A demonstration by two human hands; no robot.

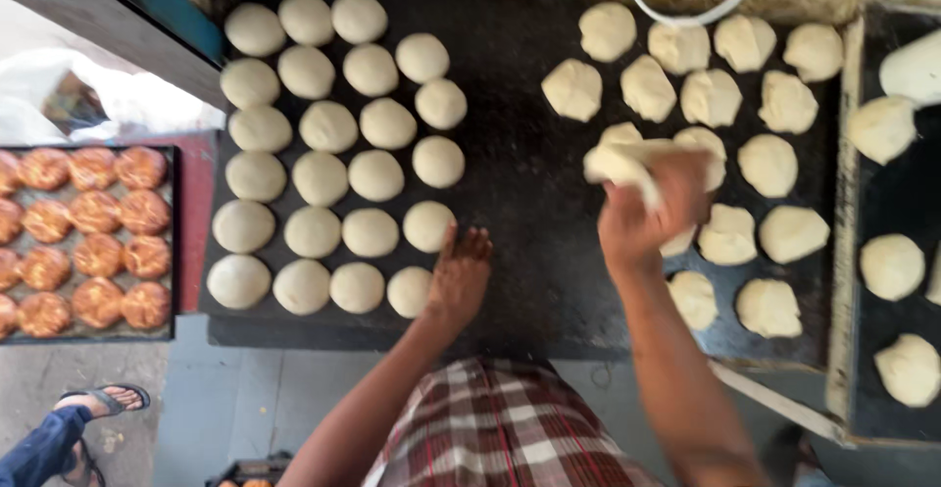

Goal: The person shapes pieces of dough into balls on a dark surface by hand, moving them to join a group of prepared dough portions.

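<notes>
The right hand (647, 215) was raised above the dark bench (529, 203), fingers curled shut around a piece of dough (622, 164) that stuck out at its 10 o'clock side. The forearm ran down from it toward 5 o'clock, and the hand was blurred. The left hand (459, 273) lay flat and open on the bench, palm down, fingers together and pointing to 12 o'clock, holding nothing. Its fingertips were just beside the nearest smooth dough ball (428, 225), and another ball (409, 291) sat close at its 9 o'clock. The left arm came up from 7 o'clock.

At 9 o'clock of the left hand, rounded dough balls (323, 126) stood in neat rows across the bench. Around the right hand, from 12 to 4 o'clock, lay rough lumps of dough (711, 97), less even in shape. At the far 3 o'clock edge a dark tray (867, 203) carried more lumps. Far at 9 o'clock, a tray of baked brown buns (93, 242) sat lower down. A sandalled foot (103, 401) of another person showed at 8 o'clock on the floor.
</notes>
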